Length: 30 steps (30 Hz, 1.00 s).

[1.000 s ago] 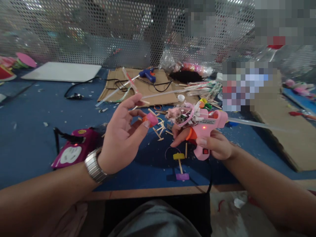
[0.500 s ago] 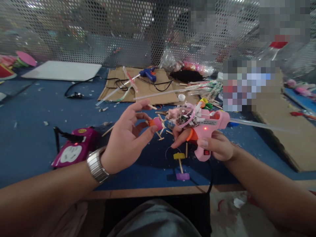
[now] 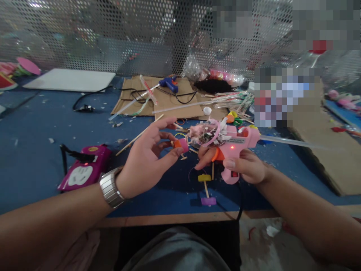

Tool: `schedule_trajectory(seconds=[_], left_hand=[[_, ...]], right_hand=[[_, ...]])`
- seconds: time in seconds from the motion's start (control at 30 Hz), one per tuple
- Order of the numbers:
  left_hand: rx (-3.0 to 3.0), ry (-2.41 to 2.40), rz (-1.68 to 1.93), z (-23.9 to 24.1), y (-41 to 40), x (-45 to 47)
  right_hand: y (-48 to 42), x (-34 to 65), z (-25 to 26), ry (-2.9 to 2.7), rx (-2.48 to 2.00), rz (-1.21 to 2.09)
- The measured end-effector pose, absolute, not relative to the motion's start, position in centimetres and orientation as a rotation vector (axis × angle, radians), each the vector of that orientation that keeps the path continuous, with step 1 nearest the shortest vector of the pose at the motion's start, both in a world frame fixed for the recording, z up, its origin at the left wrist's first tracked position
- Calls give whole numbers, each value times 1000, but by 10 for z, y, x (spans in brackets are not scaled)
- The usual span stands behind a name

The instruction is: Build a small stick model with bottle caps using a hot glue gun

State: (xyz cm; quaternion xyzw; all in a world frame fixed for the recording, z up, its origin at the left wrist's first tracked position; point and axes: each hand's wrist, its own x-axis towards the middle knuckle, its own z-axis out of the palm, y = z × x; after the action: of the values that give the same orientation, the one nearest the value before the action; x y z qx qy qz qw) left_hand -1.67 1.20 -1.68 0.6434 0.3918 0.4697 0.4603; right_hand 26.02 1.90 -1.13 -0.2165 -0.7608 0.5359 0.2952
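Observation:
My left hand [image 3: 146,162], with a metal watch on its wrist, pinches a small pink and orange piece [image 3: 181,144] between thumb and fingers. My right hand [image 3: 245,165] grips a pink glue gun [image 3: 235,145] whose red light is on, a finger by the orange trigger. The gun's nozzle, crusted with glue scraps, points left and nearly touches the small piece. A clear glue stick [image 3: 293,142] juts from the back of the gun. Below them on the blue table [image 3: 42,128] lies a stick with a yellow and a purple end piece [image 3: 206,190].
A magenta device [image 3: 84,169] with a lit red dot sits left. Cardboard sheets [image 3: 158,99] hold a blue glue gun [image 3: 169,83], cables and glue sticks. A white board [image 3: 70,81] lies far left, perforated metal mesh [image 3: 113,34] behind. Small wooden sticks litter the centre.
My left hand has carried the small piece rightward and slightly down, closing the gap to the glue gun's nozzle. The right hand and gun have stayed nearly still.

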Motion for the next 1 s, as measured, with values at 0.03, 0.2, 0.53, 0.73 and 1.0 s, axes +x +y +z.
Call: schedule_trajectory(seconds=[0.03, 0.2, 0.53, 0.73, 1.0], left_hand=[[1578, 958, 1154, -17, 12, -17], [1560, 938, 1160, -19, 13, -16], [1574, 936, 1214, -15, 13, -16], [1594, 939, 1211, -15, 13, -16], [1621, 928, 1232, -15, 12, -15]], right_hand=[[19, 260, -11, -2029, -569, 1425], [17, 261, -11, -2041, -609, 1458], [15, 270, -11, -2059, -823, 1595], [13, 270, -11, -2024, -848, 1630], [16, 276, -15, -2025, -921, 1594]])
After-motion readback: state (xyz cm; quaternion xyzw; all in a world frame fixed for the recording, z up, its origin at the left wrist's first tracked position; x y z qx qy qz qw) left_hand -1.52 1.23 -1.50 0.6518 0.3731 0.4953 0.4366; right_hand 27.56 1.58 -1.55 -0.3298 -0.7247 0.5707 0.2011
